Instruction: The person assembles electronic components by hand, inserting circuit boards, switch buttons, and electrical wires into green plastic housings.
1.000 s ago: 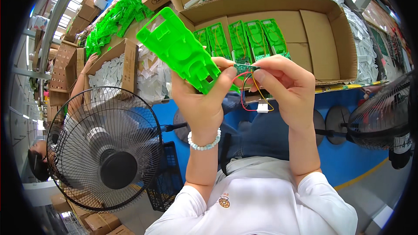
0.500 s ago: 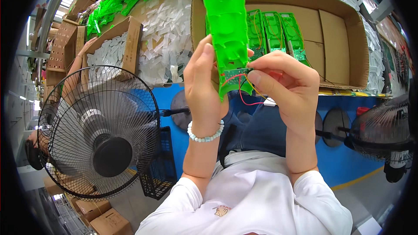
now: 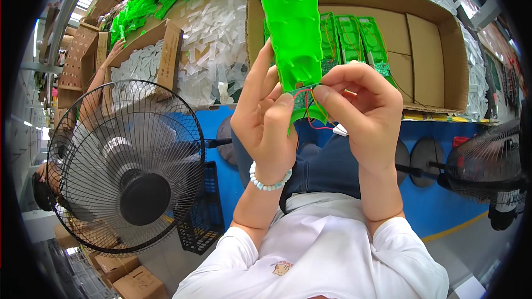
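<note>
**Green casing held upright in both hands**

A large open brown cardboard box [image 3: 438,39] sits on the blue-fronted worktop [image 3: 221,127], with flat green plastic panels [image 3: 354,36] lying side by side inside it. To the person's left stands a black wire-guarded pedestal fan [image 3: 130,166]. Raised in front of the box is a long bright green plastic casing [image 3: 292,33], held upright. The left hand [image 3: 266,124] grips its lower end, fingers extended up along its left edge. The right hand [image 3: 360,111] pinches the casing's lower right side, where thin red and yellow wires [image 3: 310,108] loop out between the two thumbs, ending in a small white connector [image 3: 339,130] just beside the right palm
</note>
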A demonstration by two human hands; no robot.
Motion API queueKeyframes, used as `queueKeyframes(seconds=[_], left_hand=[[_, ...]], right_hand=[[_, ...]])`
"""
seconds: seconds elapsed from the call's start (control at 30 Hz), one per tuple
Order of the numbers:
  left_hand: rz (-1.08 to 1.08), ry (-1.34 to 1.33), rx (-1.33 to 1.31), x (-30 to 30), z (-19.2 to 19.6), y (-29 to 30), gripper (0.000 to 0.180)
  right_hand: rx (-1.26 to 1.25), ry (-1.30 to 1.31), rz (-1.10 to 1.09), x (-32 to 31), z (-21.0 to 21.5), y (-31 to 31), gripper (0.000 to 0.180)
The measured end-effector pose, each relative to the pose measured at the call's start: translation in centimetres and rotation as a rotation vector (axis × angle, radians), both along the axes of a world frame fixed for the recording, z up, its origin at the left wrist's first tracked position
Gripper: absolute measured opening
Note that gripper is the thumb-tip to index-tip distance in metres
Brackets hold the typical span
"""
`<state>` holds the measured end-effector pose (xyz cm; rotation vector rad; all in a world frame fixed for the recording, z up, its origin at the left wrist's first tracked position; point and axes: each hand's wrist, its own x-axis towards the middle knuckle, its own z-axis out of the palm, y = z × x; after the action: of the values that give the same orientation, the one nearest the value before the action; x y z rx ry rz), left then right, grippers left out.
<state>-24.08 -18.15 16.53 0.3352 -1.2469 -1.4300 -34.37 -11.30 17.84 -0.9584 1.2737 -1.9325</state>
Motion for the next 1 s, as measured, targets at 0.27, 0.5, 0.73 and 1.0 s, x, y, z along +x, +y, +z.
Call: queueKeyframes(seconds=[0.27,0.5,0.73,1.0], left_hand=[[0.057,-0.107,-0.079,0.8,-0.9,0.2,0.057],[-0.072,-0.140,-0.004,0.3,0.0,0.5,0.049],[-0.046,-0.096,0.015,-0.3,-0.1,0.5,0.047],[-0.062,-0.054,0.088,-0.3,-0.7,0.4,0.048]], right_hand=[[0.001,-0.037,0.023,0.0,0.5,0.2,0.014],[0.034,-0.059,0.006,-1.2,0.4,0.6,0.013],[0.070,-0.059,0.017,-2.2,-0.1,0.0,0.017],[-0.049,-0.102,0.085,-2.9,-1.7,-0.7,0.030]])
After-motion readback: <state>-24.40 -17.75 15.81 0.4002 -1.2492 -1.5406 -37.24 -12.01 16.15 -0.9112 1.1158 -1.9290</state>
